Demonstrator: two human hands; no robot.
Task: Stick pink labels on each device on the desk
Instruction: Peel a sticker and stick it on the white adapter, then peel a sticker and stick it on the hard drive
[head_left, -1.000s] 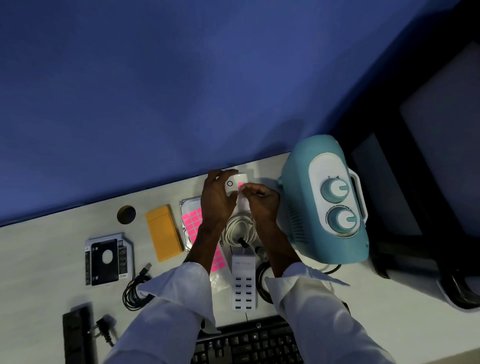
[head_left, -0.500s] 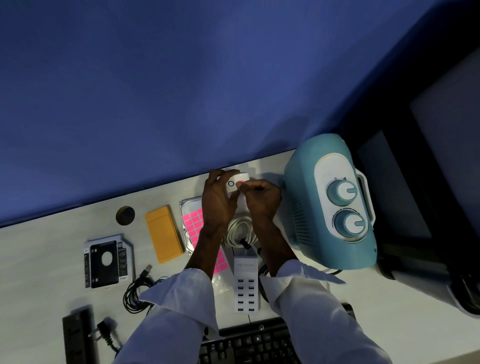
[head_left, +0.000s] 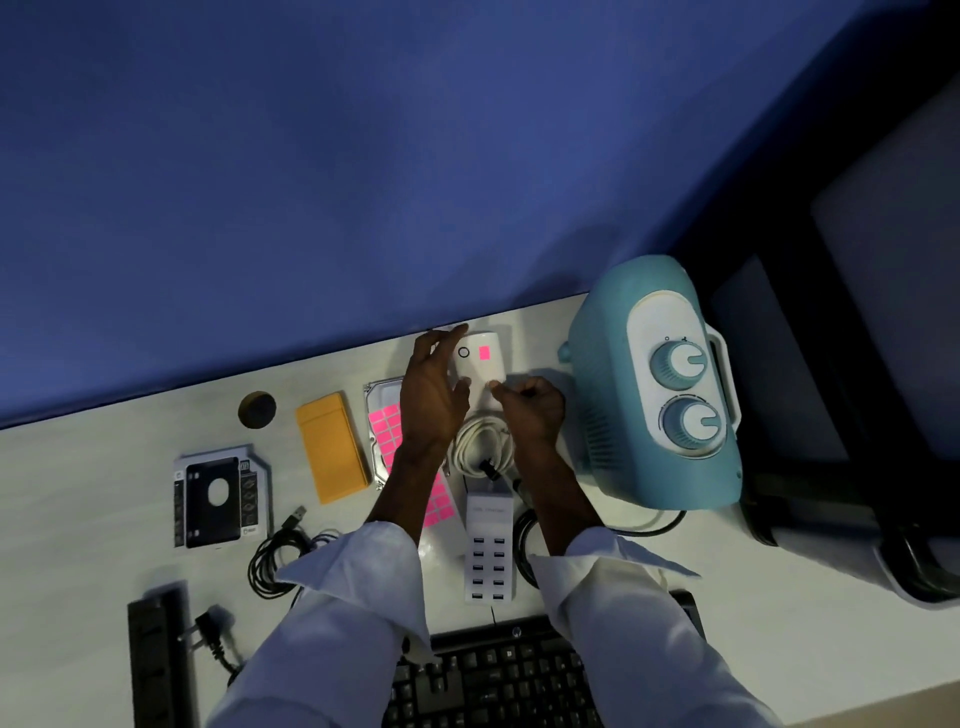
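**Label seated on the white device; next sticker to be fetched**

A small pink rectangular label is seen stuck flat on the top face of a white rounded plastic device, just beside a black ring mark. The device lies on the pale tabletop, close to the blue wall. At the device's left side the left hand is placed, its fingers spread apart and clamped on nothing. At the device's near end the right hand is held, fingers curled loosely together; whether anything is pinched cannot be told. A coiled white cable lies nearer than the device, a white multi-port USB charging block nearer still. The sheet of pink labels lies left of the device, partly under the left forearm. A large teal two-dial appliance stands right of the device.

This labelling step is judged finished. A fresh sticker must next be peeled and an unlabelled device chosen.
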